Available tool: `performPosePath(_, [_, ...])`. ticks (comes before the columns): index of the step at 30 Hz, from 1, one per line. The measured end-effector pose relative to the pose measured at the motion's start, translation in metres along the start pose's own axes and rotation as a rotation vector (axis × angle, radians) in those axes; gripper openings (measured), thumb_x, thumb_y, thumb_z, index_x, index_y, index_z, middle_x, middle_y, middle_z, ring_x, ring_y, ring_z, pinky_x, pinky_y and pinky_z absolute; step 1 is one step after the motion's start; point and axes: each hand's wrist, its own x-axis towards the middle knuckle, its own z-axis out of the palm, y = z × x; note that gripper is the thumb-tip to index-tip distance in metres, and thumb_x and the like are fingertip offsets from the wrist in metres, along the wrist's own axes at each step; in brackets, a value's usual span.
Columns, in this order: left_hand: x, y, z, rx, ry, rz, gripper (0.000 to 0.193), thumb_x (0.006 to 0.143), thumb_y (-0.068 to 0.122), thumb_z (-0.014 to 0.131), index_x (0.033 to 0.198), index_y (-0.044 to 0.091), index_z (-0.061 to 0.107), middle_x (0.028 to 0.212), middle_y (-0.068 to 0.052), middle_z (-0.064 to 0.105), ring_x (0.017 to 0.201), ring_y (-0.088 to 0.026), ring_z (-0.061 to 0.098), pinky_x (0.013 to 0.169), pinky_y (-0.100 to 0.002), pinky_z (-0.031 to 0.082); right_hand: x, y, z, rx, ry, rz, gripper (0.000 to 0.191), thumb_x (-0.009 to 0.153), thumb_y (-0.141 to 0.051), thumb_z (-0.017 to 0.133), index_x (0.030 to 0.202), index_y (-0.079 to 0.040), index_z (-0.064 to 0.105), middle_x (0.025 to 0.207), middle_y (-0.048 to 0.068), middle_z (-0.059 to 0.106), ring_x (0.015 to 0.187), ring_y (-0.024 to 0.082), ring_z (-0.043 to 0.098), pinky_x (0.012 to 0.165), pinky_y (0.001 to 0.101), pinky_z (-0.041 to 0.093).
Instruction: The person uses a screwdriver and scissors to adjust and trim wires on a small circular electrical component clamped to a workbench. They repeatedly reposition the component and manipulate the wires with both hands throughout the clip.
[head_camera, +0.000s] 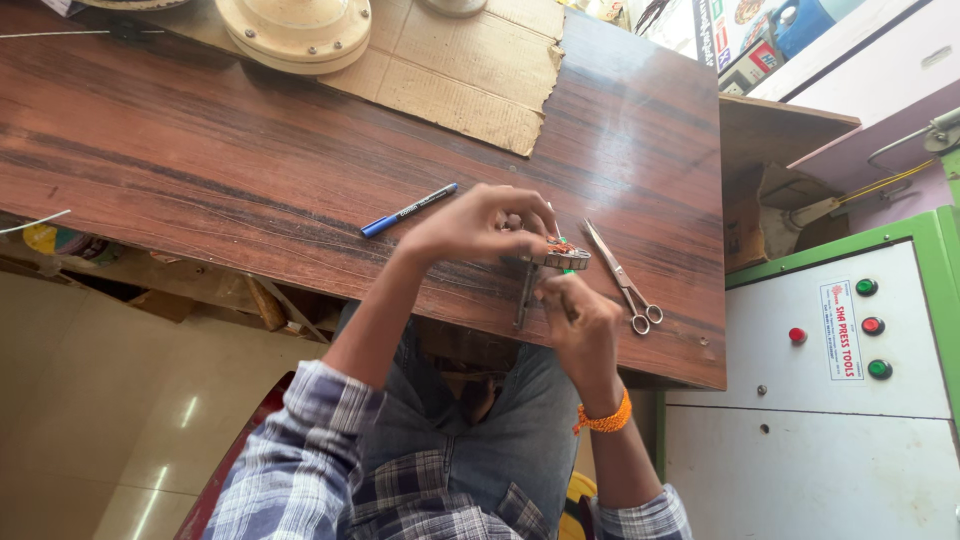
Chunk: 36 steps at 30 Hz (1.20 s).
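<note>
Between both hands (520, 275), small round metal part (565, 257)

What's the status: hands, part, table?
Left hand and right hand both grip small round part. Scissors right of it, pen left.

Both hands — left hand (470, 225), right hand (580, 315) — grip small round part (566, 256).

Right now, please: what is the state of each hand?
Left hand: closed around a small round metal part at the table edge.
Right hand: closed on a thin tool touching that part.
</note>
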Motion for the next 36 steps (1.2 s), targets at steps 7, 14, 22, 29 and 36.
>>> performPosePath(7, [-0.020,0.002,0.032,0.425,0.151,0.182,0.048,0.075,0.024,0.084,0.121,0.022,0.072,0.112,0.003,0.072,0.110,-0.020,0.061,0.101,-0.041,0.044,-0.025,0.019,0.007,0.094,0.005,0.022,0.015,0.092,0.000,0.071,0.107,0.000,0.074,0.075,0.007,0.072,0.061,0.002,0.060,0.055,0.0220,0.047])
performPosePath(14, [-0.021,-0.021,0.042,0.480,0.283,0.263,0.045,0.076,0.020,0.084,0.119,0.022,0.070,0.109,0.008,0.071,0.105,-0.020,0.060,0.097,-0.041,0.046,-0.035,0.032,-0.017,0.157,0.077,0.206,0.004,0.097,-0.002,0.070,0.099,-0.001,0.073,0.077,-0.002,0.067,0.062,0.001,0.048,0.054,0.0209,0.039])
performPosePath(22, [-0.020,-0.023,0.051,0.513,0.367,0.330,0.044,0.081,0.021,0.084,0.122,0.022,0.069,0.112,0.007,0.072,0.101,-0.019,0.060,0.095,-0.038,0.047,0.010,0.024,-0.040,0.147,0.093,0.141,0.006,0.098,-0.006,0.073,0.096,-0.002,0.070,0.074,-0.004,0.064,0.061,0.000,0.043,0.053,0.0212,0.033])
performPosePath(29, [-0.020,-0.027,0.052,0.548,0.372,0.313,0.047,0.078,0.028,0.087,0.121,0.022,0.070,0.111,0.009,0.075,0.090,-0.016,0.057,0.093,-0.036,0.048,0.047,0.020,-0.037,0.130,0.040,0.064,0.006,0.099,-0.006,0.073,0.098,-0.002,0.069,0.074,-0.002,0.068,0.066,0.000,0.056,0.056,0.0205,0.042])
performPosePath(36, [-0.021,-0.030,0.052,0.582,0.353,0.270,0.048,0.078,0.028,0.087,0.122,0.021,0.069,0.102,0.008,0.075,0.089,-0.017,0.057,0.090,-0.036,0.047,0.068,0.020,-0.040,0.073,-0.135,-0.076,0.002,0.097,-0.003,0.071,0.096,-0.001,0.070,0.077,0.003,0.076,0.069,0.002,0.070,0.056,0.0201,0.051])
